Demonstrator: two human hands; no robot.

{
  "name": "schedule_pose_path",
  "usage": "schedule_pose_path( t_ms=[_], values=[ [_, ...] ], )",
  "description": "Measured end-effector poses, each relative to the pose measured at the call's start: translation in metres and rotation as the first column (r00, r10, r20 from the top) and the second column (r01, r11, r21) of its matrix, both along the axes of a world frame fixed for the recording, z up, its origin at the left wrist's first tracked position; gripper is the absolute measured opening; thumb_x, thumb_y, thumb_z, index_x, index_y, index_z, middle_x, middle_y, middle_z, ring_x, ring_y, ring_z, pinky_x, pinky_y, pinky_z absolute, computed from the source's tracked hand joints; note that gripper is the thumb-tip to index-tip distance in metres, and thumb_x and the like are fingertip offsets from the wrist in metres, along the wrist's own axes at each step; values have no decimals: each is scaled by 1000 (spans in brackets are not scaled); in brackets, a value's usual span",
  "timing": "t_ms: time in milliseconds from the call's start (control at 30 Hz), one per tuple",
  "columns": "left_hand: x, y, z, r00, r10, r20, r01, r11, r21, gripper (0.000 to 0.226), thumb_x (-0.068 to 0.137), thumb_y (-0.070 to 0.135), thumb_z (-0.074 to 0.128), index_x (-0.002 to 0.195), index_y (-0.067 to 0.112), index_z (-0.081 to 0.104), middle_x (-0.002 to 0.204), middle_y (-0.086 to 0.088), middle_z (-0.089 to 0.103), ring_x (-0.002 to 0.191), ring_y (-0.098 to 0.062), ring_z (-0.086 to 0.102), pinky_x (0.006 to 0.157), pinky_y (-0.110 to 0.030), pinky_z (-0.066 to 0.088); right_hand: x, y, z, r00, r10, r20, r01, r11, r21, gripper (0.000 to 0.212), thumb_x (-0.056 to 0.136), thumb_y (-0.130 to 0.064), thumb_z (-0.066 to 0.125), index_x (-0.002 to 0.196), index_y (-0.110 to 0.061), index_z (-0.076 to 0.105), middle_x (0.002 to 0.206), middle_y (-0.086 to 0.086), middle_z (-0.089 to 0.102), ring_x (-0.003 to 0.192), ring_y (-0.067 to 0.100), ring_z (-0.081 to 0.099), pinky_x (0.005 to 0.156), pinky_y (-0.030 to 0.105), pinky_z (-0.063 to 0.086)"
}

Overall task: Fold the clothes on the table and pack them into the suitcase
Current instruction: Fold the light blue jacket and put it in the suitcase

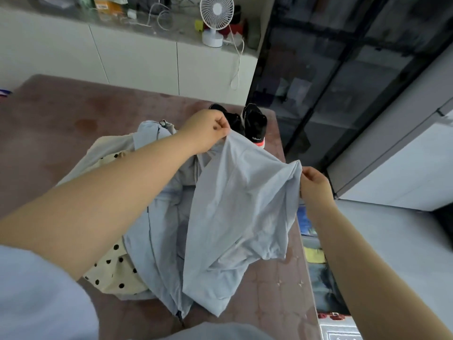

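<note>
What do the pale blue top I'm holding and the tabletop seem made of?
The pale blue top: thin, soft fabric, likely a cotton or synthetic knit; matte, hanging in loose folds. The tabletop: smooth, reddish-brown, perhaps stone or laminate; faint sheen and mottled patches.

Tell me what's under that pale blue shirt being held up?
Under the pale blue shirt, pinched by left hand and right hand, a blue zip jacket and a cream polka-dot cloth show on the table. What lies directly beneath its hanging part is covered.
</note>
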State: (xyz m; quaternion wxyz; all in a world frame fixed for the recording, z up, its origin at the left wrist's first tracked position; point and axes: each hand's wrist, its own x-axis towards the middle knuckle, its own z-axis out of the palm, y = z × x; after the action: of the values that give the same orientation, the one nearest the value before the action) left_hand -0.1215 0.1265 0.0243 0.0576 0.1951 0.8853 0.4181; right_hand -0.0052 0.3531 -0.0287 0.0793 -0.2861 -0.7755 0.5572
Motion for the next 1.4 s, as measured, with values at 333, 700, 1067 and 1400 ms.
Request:
schedule_pose_path(
  t_ms=[333,700,1067,1400],
  values=[
    [30,-38,-55,994,-86,63,103,918,-382,46,78,37,71,119,20,59,114,5,64,110,-17,56,96,-31,41,43,9,-37,970,243,12,-220,855,470,35,84,-42,54,109,-18,60,108,-5,55,100,12,48,92,35,40],
    [130,10,-107,946,-80,-314,21,982,-187,7,66,26,65,61,21,65,56,5,59,66,-15,53,63,-24,33,18,-68,-38,919,374,123,-394,879,269,83,81,-42,66,144,-12,21,146,8,33,135,24,32,110,36,28],
    [77,-11,-73,929,20,-370,-98,976,-194,39,88,43,46,118,23,61,113,0,65,110,-23,52,91,-34,27,41,30,-31,1000,-8,16,4,982,189,40,80,-15,72,115,-17,54,99,9,69,84,25,64,75,32,49],
    [-35,-30,-56,950,262,-172,-313,764,-564,39,83,32,67,117,18,55,113,-6,66,108,-25,58,97,-36,32,87,64,-64,967,45,249,-98,974,202,37,85,-7,63,119,-14,51,92,5,60,75,20,61,60,27,45]
  ],
)
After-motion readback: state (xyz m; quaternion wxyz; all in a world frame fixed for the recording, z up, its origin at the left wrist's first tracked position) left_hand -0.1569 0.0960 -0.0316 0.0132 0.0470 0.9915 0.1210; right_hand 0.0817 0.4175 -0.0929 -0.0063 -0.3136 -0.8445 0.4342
